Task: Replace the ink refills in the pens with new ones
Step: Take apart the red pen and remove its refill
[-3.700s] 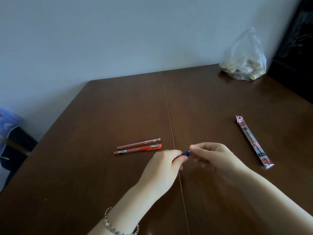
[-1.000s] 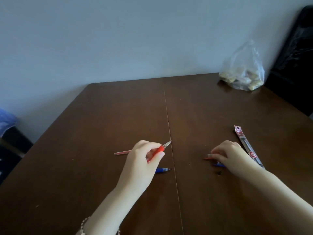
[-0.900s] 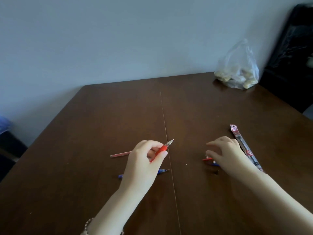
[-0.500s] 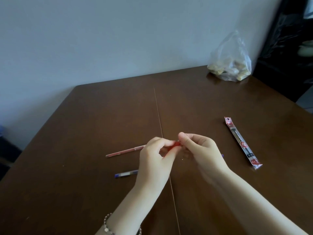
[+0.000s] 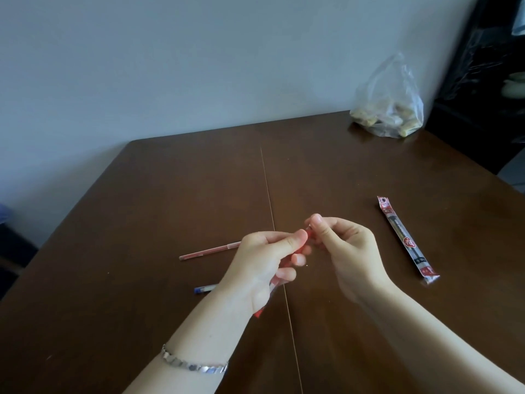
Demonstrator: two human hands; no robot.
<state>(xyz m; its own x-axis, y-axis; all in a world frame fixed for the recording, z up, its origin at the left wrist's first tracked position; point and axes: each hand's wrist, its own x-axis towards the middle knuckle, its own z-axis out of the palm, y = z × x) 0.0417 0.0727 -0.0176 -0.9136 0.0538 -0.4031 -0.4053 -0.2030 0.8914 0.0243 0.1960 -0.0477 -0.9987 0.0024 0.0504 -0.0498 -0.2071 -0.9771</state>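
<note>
While left hand clasps red pen slanting away-right, right hand pinches far end.

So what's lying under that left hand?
A blue pen lies on the table. Only one end shows beyond the left hand; the rest is covered. The hand itself grips a red pen, mostly hidden in the fingers.

right hand risen, now pinching red pen
</note>
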